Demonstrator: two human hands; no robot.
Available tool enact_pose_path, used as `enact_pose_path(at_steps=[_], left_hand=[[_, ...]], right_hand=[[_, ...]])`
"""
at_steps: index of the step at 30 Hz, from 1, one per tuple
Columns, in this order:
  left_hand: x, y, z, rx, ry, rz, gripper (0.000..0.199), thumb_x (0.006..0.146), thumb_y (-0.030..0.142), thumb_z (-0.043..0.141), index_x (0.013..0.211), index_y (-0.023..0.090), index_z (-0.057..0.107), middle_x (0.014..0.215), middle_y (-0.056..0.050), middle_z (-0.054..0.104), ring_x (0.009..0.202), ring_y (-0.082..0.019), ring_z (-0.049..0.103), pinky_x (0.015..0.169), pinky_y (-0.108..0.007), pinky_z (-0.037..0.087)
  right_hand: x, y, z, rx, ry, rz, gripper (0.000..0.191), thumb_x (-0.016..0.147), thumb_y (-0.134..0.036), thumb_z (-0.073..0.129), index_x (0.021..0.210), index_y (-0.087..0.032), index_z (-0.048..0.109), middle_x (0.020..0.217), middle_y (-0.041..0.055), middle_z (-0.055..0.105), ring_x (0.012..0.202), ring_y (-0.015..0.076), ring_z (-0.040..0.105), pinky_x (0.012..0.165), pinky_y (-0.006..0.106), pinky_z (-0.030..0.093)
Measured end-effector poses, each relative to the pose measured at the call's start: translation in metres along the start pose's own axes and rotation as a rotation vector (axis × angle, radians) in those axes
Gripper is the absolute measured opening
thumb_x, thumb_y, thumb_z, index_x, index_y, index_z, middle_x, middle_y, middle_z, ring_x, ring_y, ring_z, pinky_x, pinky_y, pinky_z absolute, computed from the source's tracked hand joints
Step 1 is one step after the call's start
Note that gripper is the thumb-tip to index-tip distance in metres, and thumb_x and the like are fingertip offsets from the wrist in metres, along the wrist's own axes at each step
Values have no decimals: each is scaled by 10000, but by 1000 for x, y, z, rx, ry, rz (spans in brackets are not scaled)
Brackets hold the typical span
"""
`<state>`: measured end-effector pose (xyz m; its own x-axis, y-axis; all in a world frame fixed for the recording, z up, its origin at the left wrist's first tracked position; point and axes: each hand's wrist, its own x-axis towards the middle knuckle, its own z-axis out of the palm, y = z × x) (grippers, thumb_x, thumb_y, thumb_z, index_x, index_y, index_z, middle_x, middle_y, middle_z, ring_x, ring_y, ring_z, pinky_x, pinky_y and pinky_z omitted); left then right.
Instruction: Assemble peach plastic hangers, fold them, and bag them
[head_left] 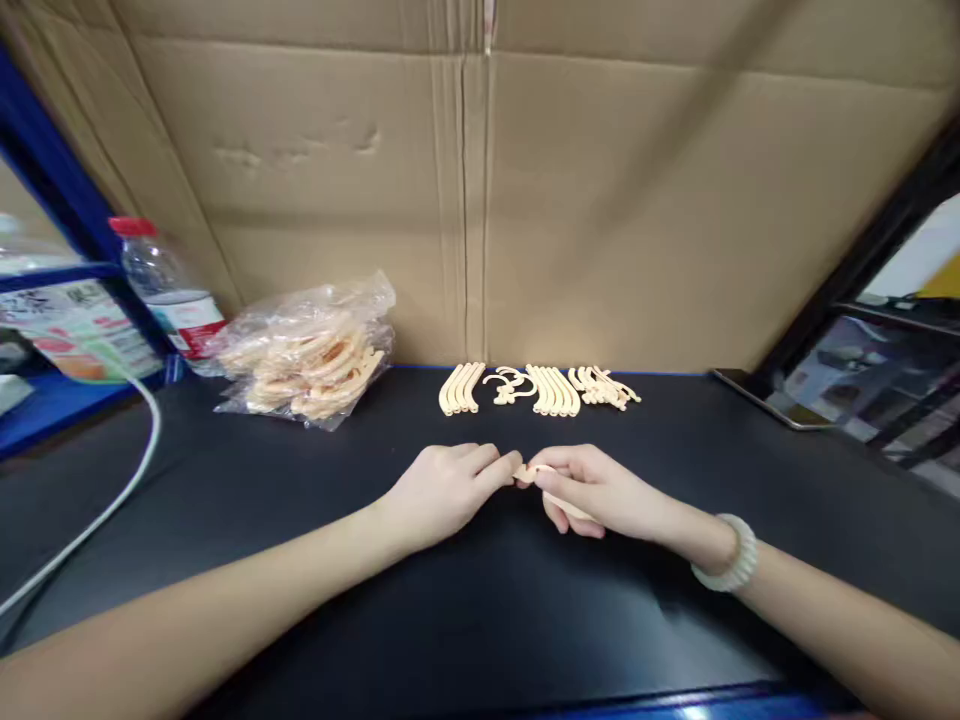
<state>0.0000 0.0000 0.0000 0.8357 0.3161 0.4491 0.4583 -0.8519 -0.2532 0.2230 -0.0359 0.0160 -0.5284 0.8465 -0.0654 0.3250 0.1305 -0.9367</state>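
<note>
Head view first: big sheet of cardboard standing as a wall across the back, and in front of it a wide black table where everything's going on. Biggest thing sitting on that is a clear plastic bag over on the left, stuffed with cream-coloured curved parts, just beside a red-capped bottle.

Next size down, the two hands, out over the middle of the table. Left hand has its fingertips pinched together at one end of the work; right hand, the one with the pale bracelet on its wrist, has its fingers curled around the rest.

Behind them, near the cardboard, are the loose bits: a row of curved pieces, a smaller row to its left, hook-like bits between the two, and a little heap at the right end.

Smallest is the cream part held between both hands, just above the table. One piece or two joined? Can't tell, the fingers cover too much. Progress-wise I'd call it early: loose stuff is sorted into groups, one lot's in hand, plenty sits bagged, and I can't spot a finished item.
</note>
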Motion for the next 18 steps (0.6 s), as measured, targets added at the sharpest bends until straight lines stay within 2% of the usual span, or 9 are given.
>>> enact_pose_path(at_steps=[5,11,18], left_hand=[[4,-2,-4,41,-20,77,194,990,137,349,1097,122,510,818,-34,647,661,-162,645,520,-251,490],[5,0,-6,26,-61,80,204,998,152,335,1005,130,537,748,-18,616,596,-156,625,489,-247,470],[7,2,-6,21,-71,7,223,1005,206,343,925,139,540,748,-26,615,572,-161,630,457,-234,432]], right_hand=[[-1,-2,-2,6,-30,35,340,950,-446,459,907,-138,598,513,-39,571,318,39,405,316,140,266],[1,1,-2,49,-60,74,340,926,-459,490,891,-141,607,476,-42,575,290,50,421,297,143,257],[-2,-2,5,-24,78,21,274,932,-385,495,782,-164,557,453,-58,545,301,44,418,336,141,284]])
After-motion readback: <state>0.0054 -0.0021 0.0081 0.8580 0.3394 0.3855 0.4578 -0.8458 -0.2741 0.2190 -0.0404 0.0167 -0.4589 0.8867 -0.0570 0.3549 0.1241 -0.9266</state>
